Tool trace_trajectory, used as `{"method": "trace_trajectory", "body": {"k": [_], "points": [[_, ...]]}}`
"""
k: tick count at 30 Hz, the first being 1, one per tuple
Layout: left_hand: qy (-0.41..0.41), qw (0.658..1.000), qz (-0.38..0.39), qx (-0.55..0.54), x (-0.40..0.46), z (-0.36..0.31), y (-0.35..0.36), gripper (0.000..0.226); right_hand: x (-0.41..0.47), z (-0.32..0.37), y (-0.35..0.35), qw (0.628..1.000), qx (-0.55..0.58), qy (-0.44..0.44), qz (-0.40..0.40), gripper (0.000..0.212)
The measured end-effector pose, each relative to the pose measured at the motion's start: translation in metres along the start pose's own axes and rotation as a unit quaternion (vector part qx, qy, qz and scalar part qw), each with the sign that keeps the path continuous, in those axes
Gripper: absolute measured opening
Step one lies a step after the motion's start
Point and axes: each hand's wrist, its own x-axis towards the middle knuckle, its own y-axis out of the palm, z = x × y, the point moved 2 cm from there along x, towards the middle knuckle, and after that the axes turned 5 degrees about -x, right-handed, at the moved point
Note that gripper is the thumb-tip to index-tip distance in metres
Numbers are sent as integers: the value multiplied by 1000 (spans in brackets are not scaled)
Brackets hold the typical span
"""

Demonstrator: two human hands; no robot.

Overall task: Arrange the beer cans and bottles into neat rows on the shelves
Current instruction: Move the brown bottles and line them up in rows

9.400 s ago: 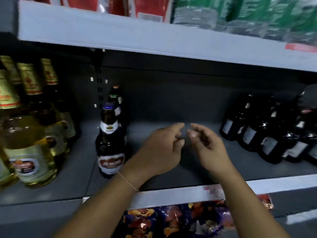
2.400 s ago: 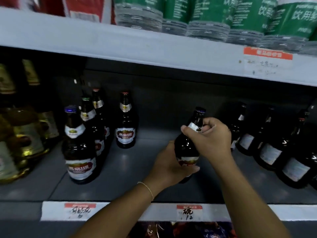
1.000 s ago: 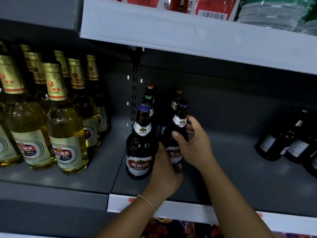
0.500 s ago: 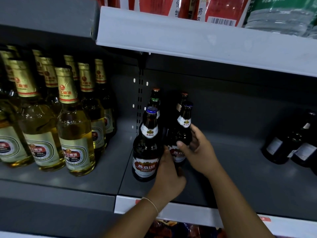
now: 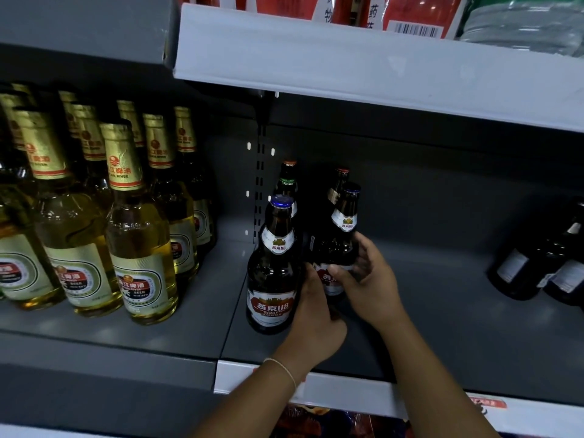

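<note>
A dark brown beer bottle (image 5: 343,235) with a blue cap stands on the grey shelf (image 5: 442,327), held from both sides. My left hand (image 5: 316,324) wraps its lower body from the left; my right hand (image 5: 368,282) grips its label from the right. Right beside it, to the left, stands a matching front bottle (image 5: 273,270) with a red label. Behind these two stand two more dark bottles, one with a green neck (image 5: 288,181) and one with a red cap (image 5: 338,181).
Several clear gold-foil beer bottles (image 5: 139,235) fill the left shelf bay. Dark bottles (image 5: 537,267) lean at the far right. An upper shelf edge (image 5: 379,64) hangs overhead with red packs and water bottles. The shelf's front lip (image 5: 347,393) carries price tags.
The bottle came from mid-shelf on the right to beside the left row. In the last half second both hands slid lower on it as it settled upright.
</note>
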Motion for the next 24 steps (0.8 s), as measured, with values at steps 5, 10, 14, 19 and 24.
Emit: {"method": "trace_trajectory", "body": {"k": [5, 10, 14, 19, 24], "points": [[-11, 1000, 12, -9, -2, 0, 1, 97, 0, -1, 0, 1000, -9, -1, -7, 75], [-27, 999, 24, -4, -5, 1, 4, 93, -1, 0, -1, 1000, -16, 0, -18, 75], [-29, 999, 29, -1, -6, 0, 4, 91, -1, 3, -1, 1000, -16, -4, -19, 74], [-41, 998, 44, 5, -5, -1, 2, 93, -1, 4, -1, 1000, -24, -5, -15, 70], [-45, 998, 52, 10, -5, -4, 0, 93, -1, 3, -4, 1000, -23, 5, 7, 68]]}}
